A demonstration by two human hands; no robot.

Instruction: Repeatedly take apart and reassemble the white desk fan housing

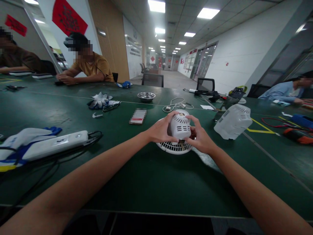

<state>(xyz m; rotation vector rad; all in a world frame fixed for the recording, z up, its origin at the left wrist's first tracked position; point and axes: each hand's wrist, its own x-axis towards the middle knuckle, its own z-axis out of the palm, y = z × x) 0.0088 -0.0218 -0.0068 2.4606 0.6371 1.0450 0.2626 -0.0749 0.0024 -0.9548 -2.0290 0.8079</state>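
Overhead, ceiling lights glare above the green table.

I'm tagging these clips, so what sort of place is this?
Probably an office used as a shared workshop: a long green table with other people seated at it, test leads, and both hands on a small white fan.

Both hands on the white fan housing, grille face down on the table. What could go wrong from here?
1. The left hand and right hand squeeze the white motor housing over the round grille; a slip might pinch fingers or crack vent slats.
2. The loose white cover lies close beside the right hand; an elbow swing could knock it along the green table.
3. The cables by the power strip near the left forearm might snag.
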